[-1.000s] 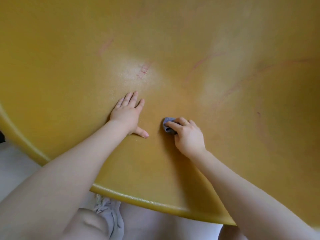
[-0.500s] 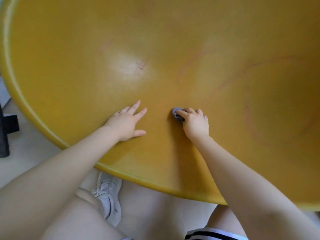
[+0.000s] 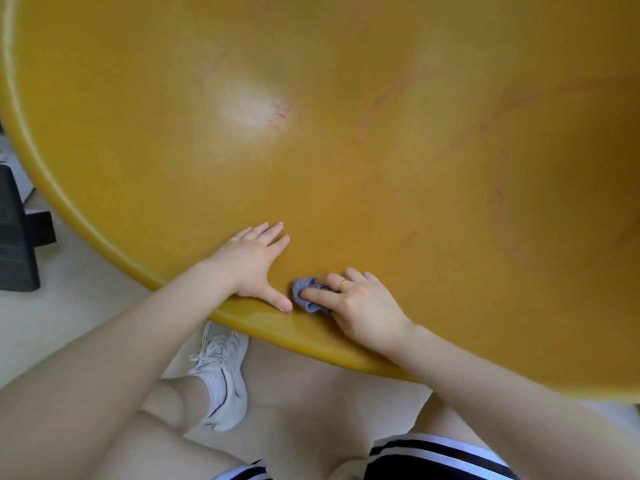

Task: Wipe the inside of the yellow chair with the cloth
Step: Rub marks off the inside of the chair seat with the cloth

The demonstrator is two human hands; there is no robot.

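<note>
Right now your right hand (image 3: 360,306) has its grip pinched round the small grey-blue cloth (image 3: 306,294), pressing it on the yellow chair (image 3: 346,168) just inside the near rim. Your left hand (image 3: 254,265) lies flat, fingers straight, touching beside it.

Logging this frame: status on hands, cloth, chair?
Left hand flat on yellow chair near its rim. Right hand pressing bunched cloth on inner surface. Reddish marks farther in. Nothing blocking.
</note>
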